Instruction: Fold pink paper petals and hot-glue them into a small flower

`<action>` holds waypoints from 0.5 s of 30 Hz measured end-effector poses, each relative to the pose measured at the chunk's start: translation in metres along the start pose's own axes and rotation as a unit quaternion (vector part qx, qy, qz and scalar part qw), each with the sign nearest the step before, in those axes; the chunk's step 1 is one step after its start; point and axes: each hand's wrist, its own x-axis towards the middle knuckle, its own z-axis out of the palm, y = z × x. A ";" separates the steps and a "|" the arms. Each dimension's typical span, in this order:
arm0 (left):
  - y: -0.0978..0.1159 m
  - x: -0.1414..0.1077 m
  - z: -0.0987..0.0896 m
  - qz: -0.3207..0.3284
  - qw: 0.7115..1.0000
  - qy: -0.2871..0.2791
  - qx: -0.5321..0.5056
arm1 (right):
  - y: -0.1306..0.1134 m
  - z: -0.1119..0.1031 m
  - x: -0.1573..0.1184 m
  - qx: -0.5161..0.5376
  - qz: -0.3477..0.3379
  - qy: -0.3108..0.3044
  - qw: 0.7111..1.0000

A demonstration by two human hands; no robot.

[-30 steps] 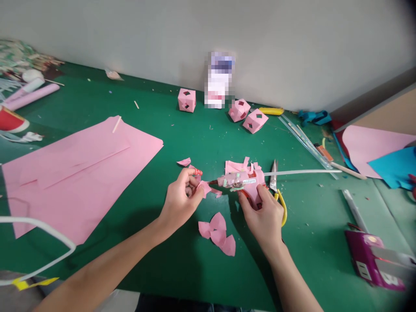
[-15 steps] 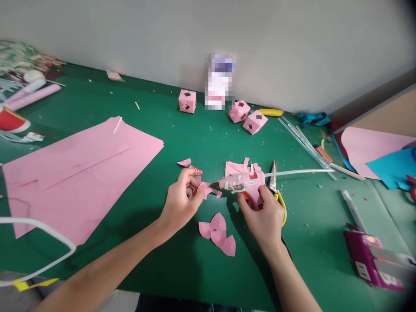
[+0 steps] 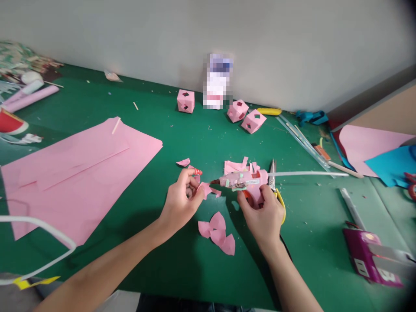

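Note:
Between the thumb and fingers of my left hand [image 3: 180, 203] is a small pink paper piece [image 3: 205, 190]. My right hand [image 3: 263, 214] grips the handle of a pink hot glue gun [image 3: 242, 180], whose nozzle points left at that piece, touching it or very close. A long clear glue stick [image 3: 305, 174] sticks out of the gun's back. A folded pink paper shape with several petal-like flaps [image 3: 219, 236] lies on the green table just below. Pink paper strips [image 3: 235, 167] and yellow-handled scissors [image 3: 273, 173] lie behind the gun, partly covered by it.
Large pink sheets [image 3: 81, 173] spread over the left side. Farther back stand pink paper cubes with cut-out holes [image 3: 186, 102] and a blurred phone-like object [image 3: 217, 82] against the wall. On the right are a purple power box [image 3: 367, 255] and blue paper [image 3: 396, 162].
The glue gun has shifted slightly to the right in my right hand, and its glue stick reaches farther right. My left hand stays in place with the paper piece.

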 end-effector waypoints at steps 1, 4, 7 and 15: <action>0.000 0.000 0.000 -0.002 1.000 -0.001 -0.002 | 0.000 0.000 0.000 0.002 -0.001 -0.003 1.000; -0.001 -0.001 0.001 -0.010 1.000 -0.006 -0.009 | 0.001 0.000 0.001 0.007 -0.006 -0.011 1.000; -0.001 -0.003 0.000 -0.021 1.000 -0.012 -0.019 | 0.002 -0.001 0.002 0.003 -0.001 -0.002 1.000; -0.002 -0.002 0.000 -0.037 0.998 -0.019 -0.044 | 0.002 -0.001 0.002 -0.018 -0.024 0.006 1.000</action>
